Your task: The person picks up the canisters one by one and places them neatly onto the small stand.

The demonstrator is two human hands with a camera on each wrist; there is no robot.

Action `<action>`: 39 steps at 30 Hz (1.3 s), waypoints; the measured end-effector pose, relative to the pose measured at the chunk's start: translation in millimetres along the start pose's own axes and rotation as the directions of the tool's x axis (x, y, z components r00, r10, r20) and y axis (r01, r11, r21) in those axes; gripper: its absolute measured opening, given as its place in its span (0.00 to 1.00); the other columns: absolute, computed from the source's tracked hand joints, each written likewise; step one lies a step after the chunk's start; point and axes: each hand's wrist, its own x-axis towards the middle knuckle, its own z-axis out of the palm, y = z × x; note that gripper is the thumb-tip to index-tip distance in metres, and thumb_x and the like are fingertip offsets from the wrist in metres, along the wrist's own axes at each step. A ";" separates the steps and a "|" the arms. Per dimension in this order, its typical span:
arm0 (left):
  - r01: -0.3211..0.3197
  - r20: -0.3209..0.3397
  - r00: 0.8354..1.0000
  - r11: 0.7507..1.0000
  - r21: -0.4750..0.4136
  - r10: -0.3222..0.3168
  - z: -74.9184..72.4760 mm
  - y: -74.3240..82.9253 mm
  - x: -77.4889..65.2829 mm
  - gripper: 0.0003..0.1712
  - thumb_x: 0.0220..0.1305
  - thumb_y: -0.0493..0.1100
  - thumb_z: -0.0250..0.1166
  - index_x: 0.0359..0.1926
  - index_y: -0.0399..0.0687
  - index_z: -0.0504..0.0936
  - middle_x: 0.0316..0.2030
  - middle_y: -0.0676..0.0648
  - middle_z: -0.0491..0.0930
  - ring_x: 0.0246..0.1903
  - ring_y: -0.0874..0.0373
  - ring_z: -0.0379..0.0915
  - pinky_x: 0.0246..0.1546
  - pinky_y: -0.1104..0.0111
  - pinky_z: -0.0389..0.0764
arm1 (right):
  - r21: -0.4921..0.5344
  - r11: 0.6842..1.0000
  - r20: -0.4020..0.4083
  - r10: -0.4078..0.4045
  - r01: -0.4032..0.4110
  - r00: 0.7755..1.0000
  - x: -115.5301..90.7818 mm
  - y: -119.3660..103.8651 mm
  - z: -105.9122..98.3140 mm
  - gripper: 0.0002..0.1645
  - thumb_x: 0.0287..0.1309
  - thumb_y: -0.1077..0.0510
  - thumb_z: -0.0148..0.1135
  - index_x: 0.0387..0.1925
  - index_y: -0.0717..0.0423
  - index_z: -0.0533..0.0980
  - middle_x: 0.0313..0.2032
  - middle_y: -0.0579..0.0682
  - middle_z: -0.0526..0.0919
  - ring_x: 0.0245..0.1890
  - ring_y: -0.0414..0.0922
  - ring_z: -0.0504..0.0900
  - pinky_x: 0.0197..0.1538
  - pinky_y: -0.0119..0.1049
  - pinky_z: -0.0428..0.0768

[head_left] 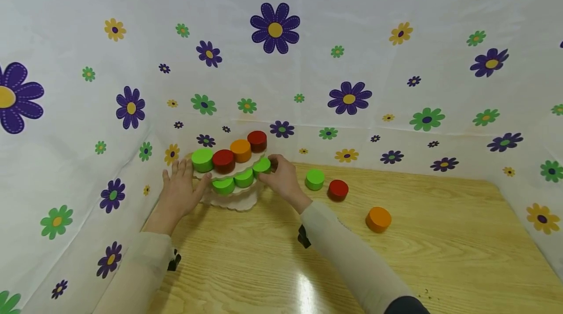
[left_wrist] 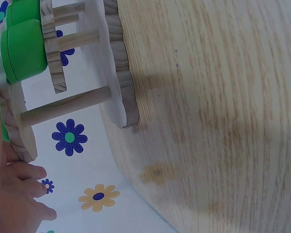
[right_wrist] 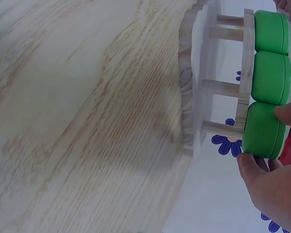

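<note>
A tiered wooden stand with scalloped edges (head_left: 233, 202) stands against the back wall, at the left. Its upper tier bears a green round block (head_left: 203, 160), a red block (head_left: 224, 161), an orange block (head_left: 241, 151) and another red one (head_left: 257, 141). In a row on the tier below are three green blocks. My right hand (head_left: 283, 181) pinches the rightmost green block (right_wrist: 263, 130) between thumb and fingers, against its neighbour (right_wrist: 271, 77). At the stand's left end rests my left hand (head_left: 179, 197), fingers extended and thumb along the front.
On the wooden table (head_left: 246, 260), right of the stand, lie a loose green block (head_left: 314, 179), a red block (head_left: 337, 190) and an orange block (head_left: 378, 219). Flower-patterned white cloth (head_left: 308, 70) walls the table at the back and sides.
</note>
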 end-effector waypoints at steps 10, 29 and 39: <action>0.001 -0.001 1.000 1.000 0.001 -0.001 -0.3 0.5 -0.5 0.56 0.80 0.71 0.40 0.80 0.23 0.47 0.80 0.22 0.44 0.81 0.23 0.33 0.76 0.26 0.35 | 0.006 1.000 -0.007 -0.007 0.007 1.000 3.2 1.1 4.0 0.34 0.60 0.59 0.72 0.66 0.66 0.73 0.59 0.63 0.83 0.61 0.56 0.83 0.68 0.46 0.82; 0.014 0.008 1.000 1.000 -0.004 -0.014 -1.3 2.4 -0.7 0.56 0.80 0.72 0.39 0.80 0.23 0.46 0.81 0.22 0.44 0.81 0.24 0.31 0.76 0.26 0.35 | 0.042 0.999 -0.008 -0.012 0.012 1.000 6.9 -1.0 9.6 0.33 0.63 0.61 0.72 0.66 0.67 0.73 0.61 0.63 0.82 0.63 0.57 0.82 0.70 0.45 0.80; 0.004 -0.006 1.000 1.000 -0.004 -0.004 1.9 -0.6 0.9 0.56 0.80 0.72 0.39 0.80 0.24 0.47 0.80 0.22 0.44 0.81 0.24 0.32 0.76 0.26 0.36 | 0.069 0.997 -0.026 -0.029 0.031 0.999 7.3 0.7 11.5 0.32 0.62 0.62 0.73 0.65 0.68 0.73 0.60 0.64 0.82 0.62 0.58 0.83 0.69 0.45 0.80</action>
